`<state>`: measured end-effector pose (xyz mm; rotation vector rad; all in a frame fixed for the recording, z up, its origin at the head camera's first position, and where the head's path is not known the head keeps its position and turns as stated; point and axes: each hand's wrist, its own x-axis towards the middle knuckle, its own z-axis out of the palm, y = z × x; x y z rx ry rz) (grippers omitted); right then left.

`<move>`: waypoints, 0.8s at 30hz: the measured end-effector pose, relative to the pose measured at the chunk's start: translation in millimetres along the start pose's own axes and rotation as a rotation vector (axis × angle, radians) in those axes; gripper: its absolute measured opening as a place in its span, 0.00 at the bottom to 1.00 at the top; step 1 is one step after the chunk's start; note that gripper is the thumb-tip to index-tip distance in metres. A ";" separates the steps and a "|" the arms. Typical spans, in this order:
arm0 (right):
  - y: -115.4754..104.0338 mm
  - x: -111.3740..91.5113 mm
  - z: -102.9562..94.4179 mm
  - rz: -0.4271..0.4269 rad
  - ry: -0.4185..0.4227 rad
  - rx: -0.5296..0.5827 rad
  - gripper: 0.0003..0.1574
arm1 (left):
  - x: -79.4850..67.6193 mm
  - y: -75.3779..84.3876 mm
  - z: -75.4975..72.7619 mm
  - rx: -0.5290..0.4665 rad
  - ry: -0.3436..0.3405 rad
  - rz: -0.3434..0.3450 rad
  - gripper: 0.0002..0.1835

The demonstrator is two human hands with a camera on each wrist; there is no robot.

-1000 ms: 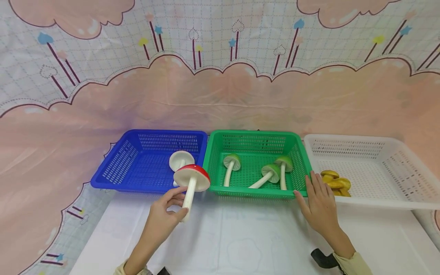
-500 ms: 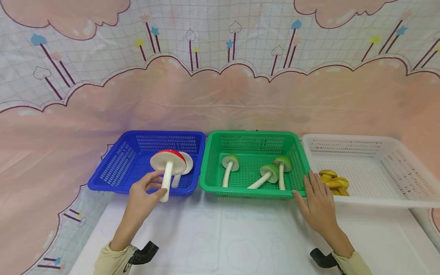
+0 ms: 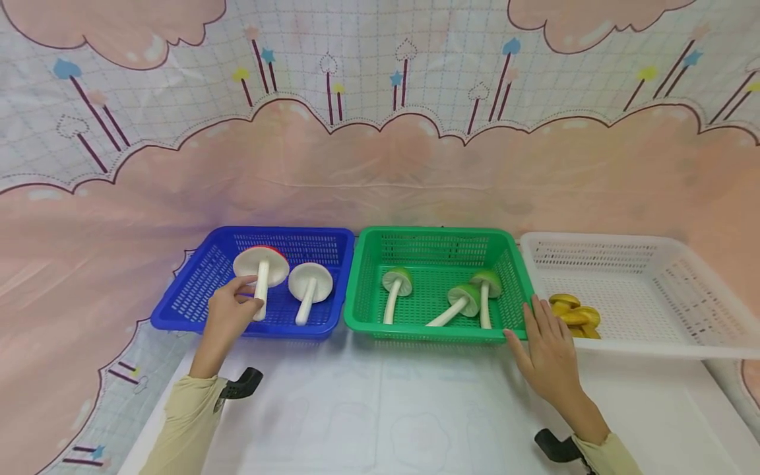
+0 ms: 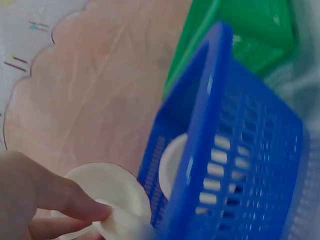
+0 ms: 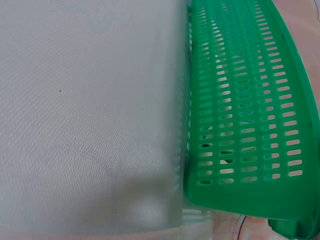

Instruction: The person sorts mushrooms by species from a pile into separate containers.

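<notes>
In the head view my left hand pinches the white stem of a red-capped toy mushroom at the blue basket. The pale underside of its cap faces me. Another mushroom lies in the same basket, to the right of the held one. The left wrist view shows thumb and finger on the stem, beside the blue basket wall. My right hand rests with straight fingers on the front right corner of the green basket. The right wrist view shows that basket's wall but not the hand.
Three green-capped mushrooms lie in the green basket. At the right stands a white basket with several yellow mushrooms at its left end. The baskets stand in a row on a white table, before a printed cloth.
My left hand has carried the red-capped mushroom left and away from me, from the blue basket's front right to over its middle. The right hand has stayed on the green rim.
</notes>
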<state>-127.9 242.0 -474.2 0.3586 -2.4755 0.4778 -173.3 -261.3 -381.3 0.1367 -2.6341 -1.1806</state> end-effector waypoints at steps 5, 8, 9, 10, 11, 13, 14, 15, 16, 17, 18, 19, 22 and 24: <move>0.1 1.1 2.2 0.011 -0.017 0.002 0.41 | 16.2 -15.4 -1.5 0.136 -0.023 -0.003 0.25; 0.3 2.6 3.6 0.004 -0.015 0.005 0.41 | 22.3 -22.7 -2.6 0.187 -0.064 -0.020 0.25; 0.4 3.2 4.0 0.000 -0.012 0.005 0.41 | 23.9 -24.7 -3.1 0.203 -0.078 -0.024 0.25; 0.6 3.6 4.4 -0.001 -0.011 0.005 0.41 | 25.4 -26.6 -3.4 0.216 -0.092 -0.027 0.26; 0.7 3.9 4.8 -0.003 -0.010 0.005 0.41 | 26.9 -28.3 -3.9 0.228 -0.107 -0.032 0.26; 1.2 4.2 5.1 -0.003 -0.009 0.003 0.41 | 29.2 -32.1 -3.5 0.253 -0.134 -0.033 0.25; 1.3 4.2 5.4 -0.002 -0.011 0.003 0.41 | 29.8 -33.6 -3.4 0.270 -0.146 -0.030 0.25; 1.2 4.2 5.6 -0.002 -0.013 0.005 0.41 | 30.6 -35.0 -3.1 0.287 -0.157 -0.026 0.24; 1.1 4.2 5.8 0.000 -0.018 0.006 0.41 | 30.8 -36.3 -2.4 0.301 -0.168 -0.028 0.24; 1.1 4.3 6.0 0.002 -0.022 0.006 0.41 | 30.9 -37.2 -1.4 0.314 -0.179 -0.029 0.23; 1.1 4.3 6.1 0.003 -0.026 0.007 0.41 | 30.6 -37.7 0.2 0.325 -0.187 -0.031 0.22; 1.0 4.2 6.1 0.003 -0.028 0.008 0.41 | 30.5 -37.6 1.6 0.334 -0.195 -0.034 0.21; 1.3 3.7 5.4 0.005 -0.030 0.003 0.41 | 29.2 -35.1 6.6 0.359 -0.207 -0.045 0.20; 1.4 3.6 4.1 0.010 -0.032 0.009 0.41 | 27.5 -32.0 9.1 0.381 -0.201 -0.040 0.19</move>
